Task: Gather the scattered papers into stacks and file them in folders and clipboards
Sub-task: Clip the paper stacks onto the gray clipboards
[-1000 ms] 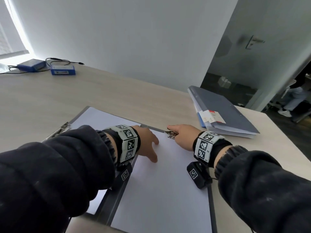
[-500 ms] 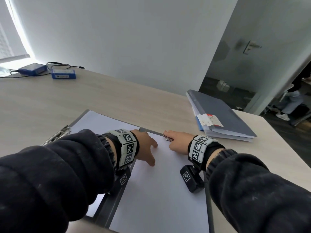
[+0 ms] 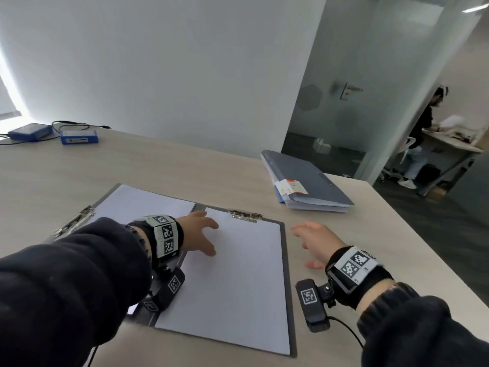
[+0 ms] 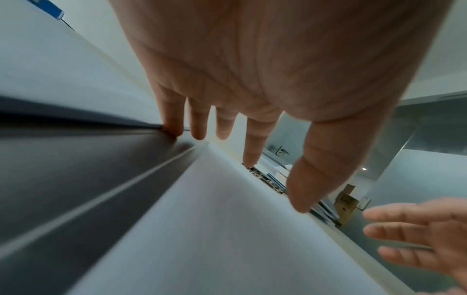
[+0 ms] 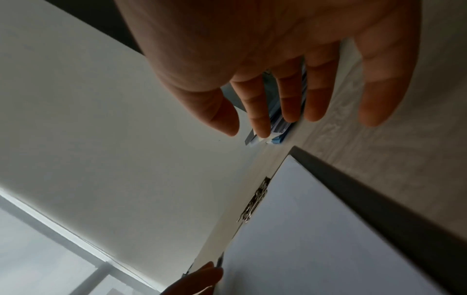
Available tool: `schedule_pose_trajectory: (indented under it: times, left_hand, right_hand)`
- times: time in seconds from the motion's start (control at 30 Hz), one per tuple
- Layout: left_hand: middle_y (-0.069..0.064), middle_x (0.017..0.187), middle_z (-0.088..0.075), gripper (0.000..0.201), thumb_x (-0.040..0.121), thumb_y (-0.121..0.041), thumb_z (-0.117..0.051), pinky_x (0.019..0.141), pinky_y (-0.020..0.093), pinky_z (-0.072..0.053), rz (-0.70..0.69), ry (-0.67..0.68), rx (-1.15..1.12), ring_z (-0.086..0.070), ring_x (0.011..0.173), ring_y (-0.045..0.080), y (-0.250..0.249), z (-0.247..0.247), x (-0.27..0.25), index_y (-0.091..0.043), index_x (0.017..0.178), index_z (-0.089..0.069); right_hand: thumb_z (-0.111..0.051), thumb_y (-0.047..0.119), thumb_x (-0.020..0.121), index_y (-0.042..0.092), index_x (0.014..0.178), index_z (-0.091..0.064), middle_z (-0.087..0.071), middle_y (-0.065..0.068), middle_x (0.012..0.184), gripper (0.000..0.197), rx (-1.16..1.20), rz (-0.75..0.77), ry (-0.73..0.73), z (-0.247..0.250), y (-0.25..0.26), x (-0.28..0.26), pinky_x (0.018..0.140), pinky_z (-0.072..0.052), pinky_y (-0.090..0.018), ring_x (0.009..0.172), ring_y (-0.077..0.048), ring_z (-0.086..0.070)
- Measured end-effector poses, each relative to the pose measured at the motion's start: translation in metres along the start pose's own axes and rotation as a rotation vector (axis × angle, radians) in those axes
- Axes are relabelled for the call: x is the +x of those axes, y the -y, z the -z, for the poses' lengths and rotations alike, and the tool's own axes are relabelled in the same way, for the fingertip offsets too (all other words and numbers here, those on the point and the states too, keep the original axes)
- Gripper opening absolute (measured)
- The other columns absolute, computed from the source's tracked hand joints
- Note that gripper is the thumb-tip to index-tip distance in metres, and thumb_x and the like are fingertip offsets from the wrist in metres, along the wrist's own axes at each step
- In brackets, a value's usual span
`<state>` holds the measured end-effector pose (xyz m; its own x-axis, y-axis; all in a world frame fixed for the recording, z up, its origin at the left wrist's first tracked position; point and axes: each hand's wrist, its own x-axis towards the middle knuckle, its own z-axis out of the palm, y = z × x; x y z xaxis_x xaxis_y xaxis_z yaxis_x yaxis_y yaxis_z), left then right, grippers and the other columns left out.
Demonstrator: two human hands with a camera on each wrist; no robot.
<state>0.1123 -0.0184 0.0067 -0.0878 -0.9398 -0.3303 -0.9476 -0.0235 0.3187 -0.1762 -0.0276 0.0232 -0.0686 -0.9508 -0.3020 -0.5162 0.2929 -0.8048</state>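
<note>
Our left hand (image 3: pixel 197 234) rests with fingers spread flat on white paper (image 3: pixel 232 282) under the metal clip (image 3: pixel 244 215) of an open gray clipboard folder (image 3: pixel 287 260); our right hand (image 3: pixel 316 241) hovers beside it, fingers relaxed, holding nothing.
</note>
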Motion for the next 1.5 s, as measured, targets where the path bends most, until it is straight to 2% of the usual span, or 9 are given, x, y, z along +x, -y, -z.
schedule_pose_trajectory:
  times: [0.53,0.67,0.73,0.83,0.93,1.07,1.2,1.3,1.5]
  left_hand:
    - [-0.012,0.136,-0.051,0.065,0.071,-0.058,-0.073,0.098,0.035,-0.049,-0.005,0.039,0.139,-0.057,0.115,0.016,-0.02,-0.021,-0.036,-0.041,0.13,-0.052]
    - [-0.008,0.128,-0.057,0.06,0.077,-0.053,-0.072,0.082,0.026,-0.047,0.001,0.046,0.065,-0.058,0.1,0.014,-0.02,-0.017,-0.034,-0.036,0.131,-0.051]
    - [-0.007,0.125,-0.059,0.057,0.078,-0.051,-0.072,0.079,0.025,-0.047,0.012,0.036,0.007,-0.058,0.097,0.014,-0.017,-0.014,-0.033,-0.037,0.129,-0.051]
    - [-0.007,0.13,-0.055,0.058,0.08,-0.045,-0.071,0.083,0.025,-0.048,0.024,0.019,-0.048,-0.058,0.099,0.014,-0.012,-0.013,-0.035,-0.036,0.134,-0.05]
    - [-0.006,0.134,-0.053,0.056,0.082,-0.038,-0.068,0.092,0.026,-0.047,0.033,-0.005,-0.097,-0.057,0.11,0.015,-0.006,-0.015,-0.036,-0.036,0.136,-0.05]
    - [-0.005,0.11,-0.058,0.043,0.086,-0.035,-0.066,0.072,0.022,-0.045,0.042,-0.066,-0.285,-0.058,0.09,0.012,-0.002,-0.015,-0.038,-0.039,0.128,-0.056]
    - [-0.001,0.109,-0.065,0.029,0.073,-0.036,-0.068,0.093,0.036,-0.049,-0.017,-0.231,-0.749,-0.06,0.104,0.016,0.002,-0.015,-0.041,-0.035,0.102,-0.07]
    - [0.004,0.092,-0.071,0.019,0.078,-0.03,-0.067,0.073,0.037,-0.055,-0.05,-0.316,-1.053,-0.067,0.091,0.019,-0.002,-0.014,-0.052,-0.018,0.091,-0.073]
    - [0.005,0.085,-0.072,0.052,0.092,-0.058,-0.053,0.054,0.027,-0.048,0.099,0.012,-1.258,-0.07,0.075,0.019,-0.001,-0.028,-0.054,-0.01,0.09,-0.071]
  right_hand:
    - [-0.059,0.035,0.087,0.028,0.112,-0.058,-0.055,-0.004,0.112,0.026,0.217,-0.144,-0.007,-0.028,-0.011,-0.022,0.071,-0.054,-0.037,0.103,-0.023,-0.055]
    - [-0.059,0.023,0.093,0.016,0.114,-0.059,-0.064,-0.007,0.095,0.022,0.571,-0.206,0.032,-0.022,-0.008,-0.021,0.057,-0.051,-0.032,0.072,-0.023,-0.065]
    - [-0.06,0.024,0.091,0.007,0.111,-0.062,-0.067,-0.008,0.086,0.026,0.653,-0.224,0.155,-0.025,-0.009,-0.025,0.065,-0.054,-0.035,0.065,-0.027,-0.065]
    - [-0.071,0.025,0.07,0.009,0.121,-0.065,-0.071,-0.011,0.117,0.053,0.556,-0.143,0.247,-0.037,-0.017,-0.03,0.102,-0.048,-0.049,0.106,-0.034,-0.067]
    - [-0.062,0.006,0.067,0.017,0.126,-0.059,-0.071,-0.012,0.12,0.06,0.44,-0.001,0.292,-0.047,-0.018,-0.036,0.104,-0.047,-0.056,0.114,-0.038,-0.064]
    - [-0.047,-0.014,0.085,0.019,0.132,-0.053,-0.071,-0.012,0.12,0.058,0.406,0.078,0.217,-0.041,-0.024,-0.031,0.1,-0.05,-0.056,0.11,-0.037,-0.066]
    - [-0.054,-0.006,0.089,0.024,0.148,-0.04,-0.066,-0.011,0.127,0.068,0.424,0.134,0.072,-0.025,-0.025,-0.022,0.091,-0.056,-0.051,0.103,-0.034,-0.069]
    - [-0.051,-0.009,0.093,0.027,0.133,-0.052,-0.071,-0.008,0.114,0.054,0.472,0.211,-0.005,-0.013,-0.024,-0.021,0.09,-0.056,-0.049,0.099,-0.032,-0.069]
    - [-0.055,0.0,0.092,0.042,0.119,-0.054,-0.069,-0.007,0.117,0.05,0.573,0.203,-0.145,0.012,-0.023,-0.009,0.094,-0.052,-0.058,0.103,-0.036,-0.067]
